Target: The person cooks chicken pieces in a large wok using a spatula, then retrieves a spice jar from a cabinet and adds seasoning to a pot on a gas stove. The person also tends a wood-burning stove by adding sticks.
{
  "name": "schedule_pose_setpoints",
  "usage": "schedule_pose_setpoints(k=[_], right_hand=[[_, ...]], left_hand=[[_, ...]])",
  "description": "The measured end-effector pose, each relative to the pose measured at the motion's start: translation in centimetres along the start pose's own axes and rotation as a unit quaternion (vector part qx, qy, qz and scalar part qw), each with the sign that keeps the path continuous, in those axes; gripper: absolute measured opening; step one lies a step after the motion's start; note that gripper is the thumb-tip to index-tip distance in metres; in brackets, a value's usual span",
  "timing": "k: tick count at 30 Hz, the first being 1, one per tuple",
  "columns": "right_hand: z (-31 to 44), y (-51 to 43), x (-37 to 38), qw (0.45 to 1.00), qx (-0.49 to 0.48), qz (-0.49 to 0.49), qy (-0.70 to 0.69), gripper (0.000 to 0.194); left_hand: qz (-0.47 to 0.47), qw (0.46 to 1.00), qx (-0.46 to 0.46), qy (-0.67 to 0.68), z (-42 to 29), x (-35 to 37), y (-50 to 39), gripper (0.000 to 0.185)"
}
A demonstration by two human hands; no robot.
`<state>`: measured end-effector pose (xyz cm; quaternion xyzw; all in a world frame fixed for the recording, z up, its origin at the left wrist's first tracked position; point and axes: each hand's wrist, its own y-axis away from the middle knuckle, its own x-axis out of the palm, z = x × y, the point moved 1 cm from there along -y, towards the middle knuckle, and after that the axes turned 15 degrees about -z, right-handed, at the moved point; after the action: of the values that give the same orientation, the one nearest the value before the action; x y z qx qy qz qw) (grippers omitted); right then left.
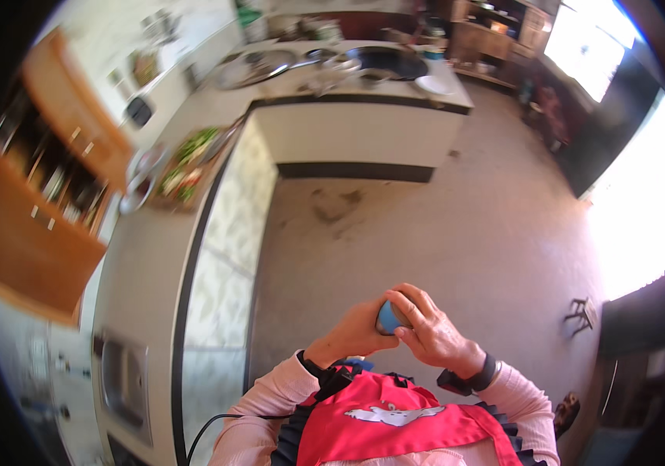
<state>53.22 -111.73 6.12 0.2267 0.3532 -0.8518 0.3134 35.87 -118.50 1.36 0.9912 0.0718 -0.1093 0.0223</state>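
Observation:
Both hands meet in front of my red apron (pixel 361 431), around a small rounded blue container (pixel 389 318). My left hand (pixel 357 331) holds it from the left side. Over its top and right side lies my right hand (pixel 430 327), with the fingers curled on what looks like its lid. The fingers hide much of the container, so its exact kind cannot be told. Dark bands are on both wrists.
A counter (pixel 140 250) runs along the left with a sink (pixel 125 387) and a cutting board (pixel 184 201) of chopped vegetables (pixel 188 166). Ahead are a large wok (pixel 387 63), a round metal lid (pixel 255 69) and a white plate (pixel 435 85). A small stool (pixel 582 314) stands right.

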Motion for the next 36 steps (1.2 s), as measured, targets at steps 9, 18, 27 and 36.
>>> schedule_pose_setpoints(k=[9, 18, 27, 36], right_hand=[[-24.3, -4.3, -18.7, 0.979, 0.136, -0.144, 0.054, 0.059], [-49.7, -11.4, -43.3, 0.971, 0.160, -0.172, -0.043, 0.090], [-78.2, -26.7, -49.8, 0.957, 0.237, -0.118, -0.118, 0.079], [-103.0, -43.2, -68.2, 0.934, 0.278, -0.193, -0.111, 0.069]], left_hand=[[0.098, 0.983, 0.115, -0.106, -3.1, 18.6, -31.6, 0.068], [0.097, 0.982, -0.073, 0.148, -10.8, 36.1, -60.4, 0.025], [-0.061, 0.979, 0.010, 0.195, -10.9, 44.0, -90.2, 0.038], [0.136, 0.966, 0.025, 0.218, -16.0, 52.0, -127.1, 0.065]])
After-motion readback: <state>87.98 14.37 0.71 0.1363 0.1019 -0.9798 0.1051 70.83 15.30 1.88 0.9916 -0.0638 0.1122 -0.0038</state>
